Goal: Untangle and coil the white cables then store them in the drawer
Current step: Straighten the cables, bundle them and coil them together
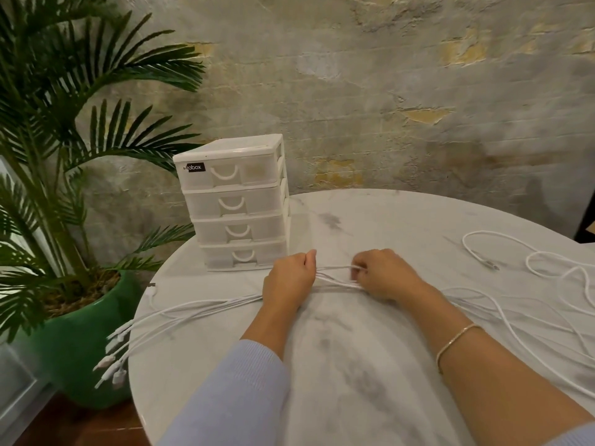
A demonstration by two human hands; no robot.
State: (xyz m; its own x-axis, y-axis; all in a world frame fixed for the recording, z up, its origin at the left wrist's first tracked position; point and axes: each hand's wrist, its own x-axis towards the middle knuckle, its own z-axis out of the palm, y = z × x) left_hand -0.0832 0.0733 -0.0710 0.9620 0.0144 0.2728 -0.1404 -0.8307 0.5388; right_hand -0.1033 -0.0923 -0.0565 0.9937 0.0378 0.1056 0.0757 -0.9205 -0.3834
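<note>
Both hands grip the bundle of white cables (335, 281) mid-table — left hand (289, 280) fisted round it, right hand (381, 273) pinching strands — just near of the closed drawer unit (236, 204).

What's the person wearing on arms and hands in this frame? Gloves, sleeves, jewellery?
No gloves: left hand and right hand are bare. The left arm has a light blue ribbed knit sleeve pushed up the forearm. The right wrist carries a thin gold-toned bracelet; a bit of blue sleeve shows at the frame's lower right.

A home or café corner: marble table (402, 220), potted palm (64, 140), weathered wall (386, 91).
</note>
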